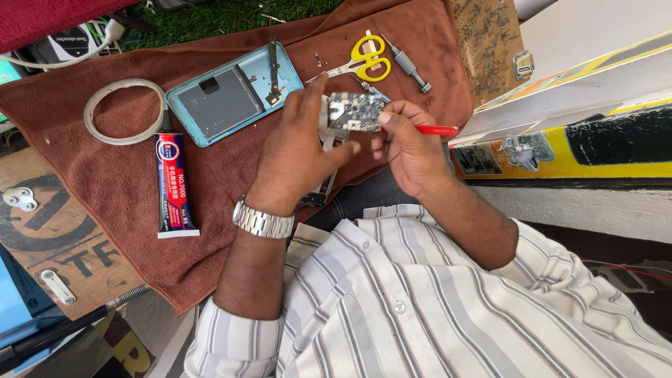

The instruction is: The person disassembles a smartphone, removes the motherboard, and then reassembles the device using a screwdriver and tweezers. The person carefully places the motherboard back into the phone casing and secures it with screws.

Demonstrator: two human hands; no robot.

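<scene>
Circuitry is held up over the brown cloth (231,175): a small dark circuit board (355,110) is pinched between thumb and fingers of the left hand (297,150), while the right hand (406,150) is closed around a red-handled tool (435,130) whose tip is brought to the board's edge. The blue phone back cover (227,94) is already laid open and stripped on the cloth, so disassembly is judged done, with the board work unfinished and reassembly left. Beside the cover a dark glue tube (173,183) with red and blue label is laid lengthwise, a roll of tape (124,110) above it, yellow-handled scissors (360,61) and a grey screwdriver (409,64) farther off
</scene>
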